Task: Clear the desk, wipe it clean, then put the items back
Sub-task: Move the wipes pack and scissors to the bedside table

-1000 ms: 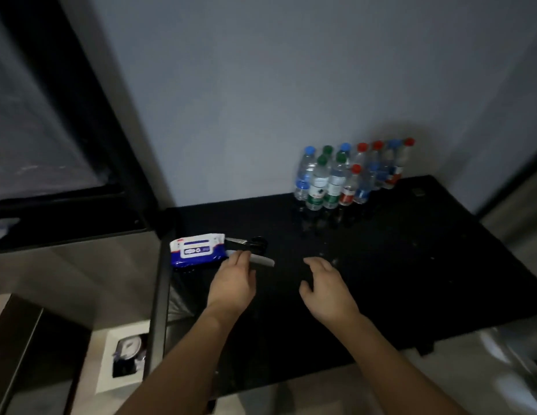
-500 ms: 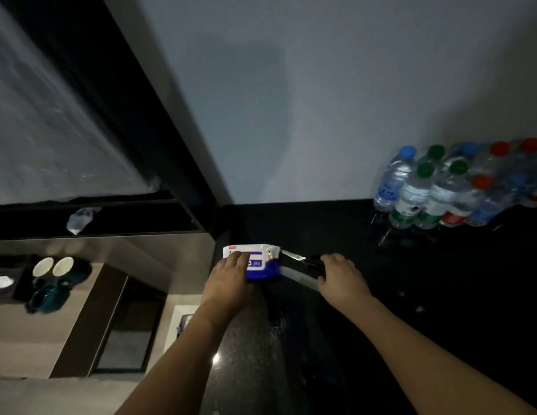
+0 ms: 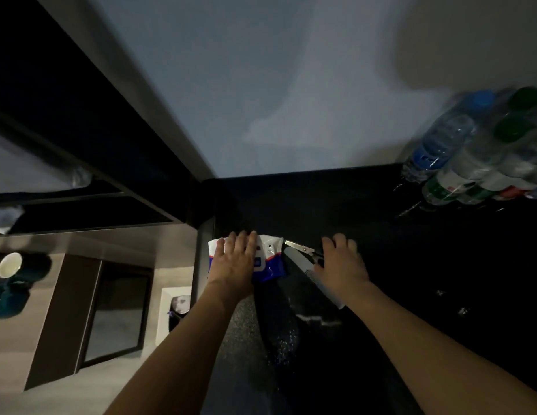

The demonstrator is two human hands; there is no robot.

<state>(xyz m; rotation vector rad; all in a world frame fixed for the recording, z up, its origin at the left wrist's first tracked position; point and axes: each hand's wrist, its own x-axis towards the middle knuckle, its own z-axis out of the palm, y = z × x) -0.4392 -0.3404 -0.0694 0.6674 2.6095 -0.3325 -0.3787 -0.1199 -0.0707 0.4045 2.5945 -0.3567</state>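
Black stone desk (image 3: 366, 223) runs dark under you, with the water bottles (image 3: 471, 157) clustered at its far right by the wall and the blue-and-white wipes pack (image 3: 268, 259) at the near left edge, the scissors (image 3: 306, 253) and a pale comb (image 3: 309, 271) just beside it. To clear well, lift the pack squarely off the edge and gather scissors and comb by their handles, blades pointing away from your left hand (image 3: 234, 262). That hand lies flat on the pack, fingers straight and together, while your right hand (image 3: 342, 260) rests curled over the scissors' handles; I cannot tell whether it has closed on them.
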